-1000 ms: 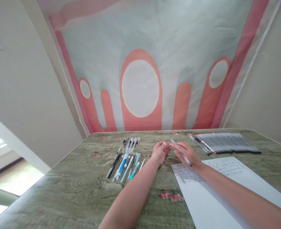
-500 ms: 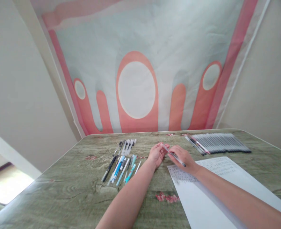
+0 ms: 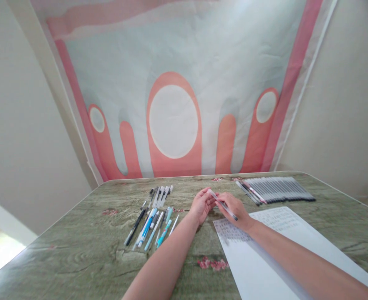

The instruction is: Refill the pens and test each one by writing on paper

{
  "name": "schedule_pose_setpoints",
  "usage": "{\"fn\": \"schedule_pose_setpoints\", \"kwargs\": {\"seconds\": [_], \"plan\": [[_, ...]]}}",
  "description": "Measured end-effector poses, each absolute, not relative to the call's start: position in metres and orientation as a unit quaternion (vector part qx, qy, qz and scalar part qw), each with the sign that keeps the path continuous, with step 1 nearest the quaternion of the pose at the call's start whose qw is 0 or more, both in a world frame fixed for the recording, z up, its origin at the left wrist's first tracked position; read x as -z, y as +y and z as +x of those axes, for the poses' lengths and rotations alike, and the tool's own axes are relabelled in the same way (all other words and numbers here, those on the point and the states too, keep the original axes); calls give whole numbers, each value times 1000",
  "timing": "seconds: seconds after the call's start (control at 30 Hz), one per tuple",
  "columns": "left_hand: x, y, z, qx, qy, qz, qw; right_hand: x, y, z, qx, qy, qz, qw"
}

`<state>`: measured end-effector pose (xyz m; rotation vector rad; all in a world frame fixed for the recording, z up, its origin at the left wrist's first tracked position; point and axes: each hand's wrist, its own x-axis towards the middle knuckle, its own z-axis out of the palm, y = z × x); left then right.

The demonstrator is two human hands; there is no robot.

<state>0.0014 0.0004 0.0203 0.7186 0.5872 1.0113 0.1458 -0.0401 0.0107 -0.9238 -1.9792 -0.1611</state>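
Observation:
A slim clear pen (image 3: 223, 204) with a dark lower end slants between my two hands above the table. At its upper, far end, the fingers and thumb of my left hand (image 3: 200, 206) are closed on it. My right hand (image 3: 236, 211) pinches the pen around its middle, and the dark end sticks out below these fingers toward me. Under my right hand and forearm lies a white sheet of paper (image 3: 265, 266) with rows of handwriting near its far edge.
Left of my left arm lie loose blue, black and white pens (image 3: 149, 227), with a short row of clear-capped pens (image 3: 162, 196) behind them. At the back right, a long row of clear pens (image 3: 278, 189) lies side by side on the wood-patterned table (image 3: 77, 246). A printed backdrop (image 3: 124, 83) hangs behind.
The whole view has shifted slightly, so things sit a little further left. Both hands keep their hold on the pen, with hardly any change in pose.

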Motion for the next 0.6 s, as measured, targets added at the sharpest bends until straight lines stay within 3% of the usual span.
{"fn": "schedule_pose_setpoints", "kwargs": {"seconds": [0.6], "plan": [[-23,-5,1,-457,250,378,765,-8,-37,146,106,-807,-337,472]]}}
